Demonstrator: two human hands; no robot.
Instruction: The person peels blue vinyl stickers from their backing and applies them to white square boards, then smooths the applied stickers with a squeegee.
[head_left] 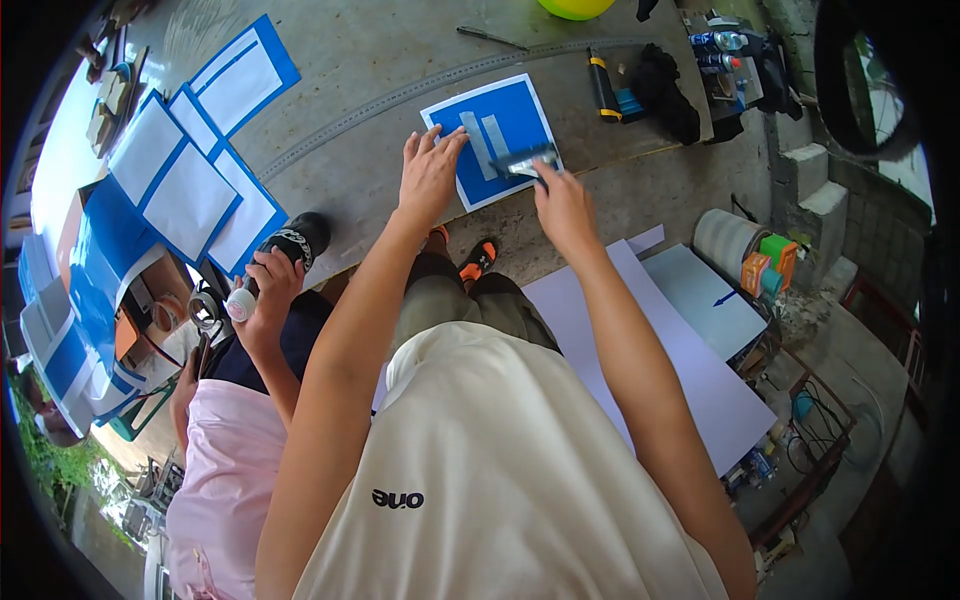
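Observation:
A blue square sheet with a white border lies on the grey table, with two pale strips near its middle. My left hand rests at the sheet's left edge, fingers spread and fingertips on its surface, holding nothing. In my right hand is a dark-edged scraper-like tool, its wide end over the right part of the sheet, beside the strips. Whether its edge touches the sheet I cannot tell.
Beyond the sheet a long metal ruler curves across the table. Blue-and-white sheets lie left. A black-and-yellow tool and black cloth lie right. At left, another person's hand holds a dark bottle.

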